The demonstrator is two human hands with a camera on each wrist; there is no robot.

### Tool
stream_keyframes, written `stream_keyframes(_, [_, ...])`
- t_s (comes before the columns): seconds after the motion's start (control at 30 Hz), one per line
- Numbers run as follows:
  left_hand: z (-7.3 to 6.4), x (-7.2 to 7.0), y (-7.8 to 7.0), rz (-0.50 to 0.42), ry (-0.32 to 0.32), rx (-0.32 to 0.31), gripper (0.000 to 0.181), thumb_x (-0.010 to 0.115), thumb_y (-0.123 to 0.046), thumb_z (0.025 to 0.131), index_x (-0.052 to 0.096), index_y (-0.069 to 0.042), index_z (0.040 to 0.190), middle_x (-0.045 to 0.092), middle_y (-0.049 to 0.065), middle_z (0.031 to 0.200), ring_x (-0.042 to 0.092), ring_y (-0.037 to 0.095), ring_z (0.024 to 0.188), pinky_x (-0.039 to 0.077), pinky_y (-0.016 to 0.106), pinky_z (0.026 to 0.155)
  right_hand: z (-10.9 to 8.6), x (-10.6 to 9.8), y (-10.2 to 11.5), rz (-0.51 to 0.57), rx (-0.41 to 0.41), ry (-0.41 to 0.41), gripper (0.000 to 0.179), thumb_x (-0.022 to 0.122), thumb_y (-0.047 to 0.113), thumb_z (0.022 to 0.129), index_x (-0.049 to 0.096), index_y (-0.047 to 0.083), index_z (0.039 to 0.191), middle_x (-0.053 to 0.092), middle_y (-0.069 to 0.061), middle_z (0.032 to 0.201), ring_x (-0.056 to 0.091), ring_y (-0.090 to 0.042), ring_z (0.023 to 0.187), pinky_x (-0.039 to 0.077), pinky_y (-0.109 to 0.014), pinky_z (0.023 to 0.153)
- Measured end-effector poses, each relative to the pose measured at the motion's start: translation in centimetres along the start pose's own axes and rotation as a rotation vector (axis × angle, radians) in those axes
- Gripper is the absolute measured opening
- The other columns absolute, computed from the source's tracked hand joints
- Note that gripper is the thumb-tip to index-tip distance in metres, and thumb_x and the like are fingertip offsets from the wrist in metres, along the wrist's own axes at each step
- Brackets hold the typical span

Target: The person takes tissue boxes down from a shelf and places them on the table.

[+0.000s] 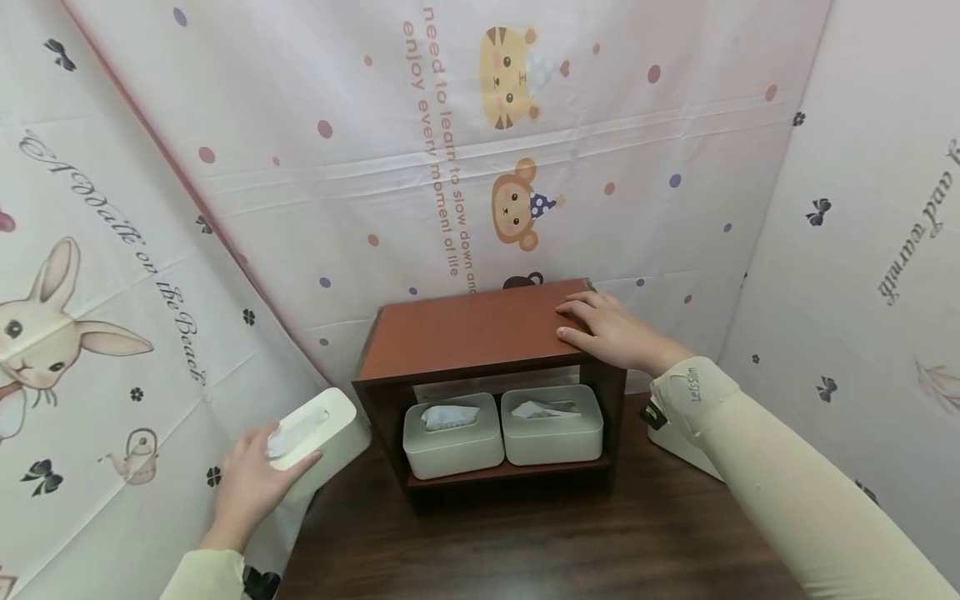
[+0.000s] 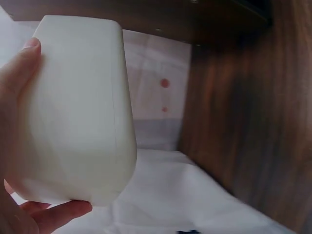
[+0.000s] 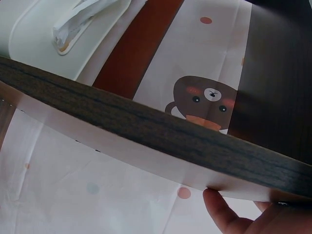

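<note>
My left hand (image 1: 247, 483) grips a pale tissue box (image 1: 333, 450) by its sides, left of a small brown shelf (image 1: 465, 329). White tissue shows in the slot of that tilted box, near the fingers. In the left wrist view the box's smooth side (image 2: 80, 112) fills much of the picture, thumb on one side and fingers on the other. On the right end of the shelf's top rests my right hand (image 1: 615, 333), holding nothing. Its fingertips (image 3: 217, 204) touch the board in the right wrist view. Two more tissue boxes, a left one (image 1: 453, 457) and a right one (image 1: 555, 442), sit side by side inside the shelf.
The shelf stands on a dark wooden table (image 1: 525, 546) against a printed cloth backdrop (image 1: 360, 167). Cloth walls also close in the left and right sides. Another pale box (image 1: 686, 454) lies right of the shelf, mostly hidden by my right forearm.
</note>
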State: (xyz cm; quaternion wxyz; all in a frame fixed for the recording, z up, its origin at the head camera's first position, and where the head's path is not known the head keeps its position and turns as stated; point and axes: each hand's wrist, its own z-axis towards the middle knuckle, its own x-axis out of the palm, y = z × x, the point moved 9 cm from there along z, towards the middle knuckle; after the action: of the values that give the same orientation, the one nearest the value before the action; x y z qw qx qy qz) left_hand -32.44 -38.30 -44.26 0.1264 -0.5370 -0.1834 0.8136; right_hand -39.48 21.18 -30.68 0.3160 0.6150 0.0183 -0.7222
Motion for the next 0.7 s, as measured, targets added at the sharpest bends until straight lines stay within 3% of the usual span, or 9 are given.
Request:
stream_keyframes(0.47, [-3.3, 4.5, 2.3, -0.018, -0.024, 0.007, 0.107, 0.095, -0.063, 0.078, 0.057, 0.008, 0.149, 0.051, 0.037, 0.146, 0.048, 0.062, 0.129, 0.038, 0.071, 0.103, 0.1, 0.0, 0.2, -0.003, -0.019, -0.009, 0.063, 0.053, 0.055, 0.114, 0.055, 0.014, 0.162, 0.042, -0.015, 0.169, 0.033, -0.044, 0.156, 0.031, -0.069, 0.123])
stream_keyframes(0.7, [-4.3, 6.1, 3.1, -0.037, -0.003, -0.032, 0.110, 0.096, -0.063, 0.076, 0.056, 0.009, 0.150, 0.050, 0.035, 0.144, 0.046, 0.062, 0.131, 0.040, 0.073, 0.104, 0.1, 0.0, 0.1, -0.001, -0.016, -0.007, 0.063, 0.054, 0.055, 0.114, 0.054, 0.014, 0.162, 0.041, -0.015, 0.170, 0.033, -0.044, 0.156, 0.030, -0.069, 0.123])
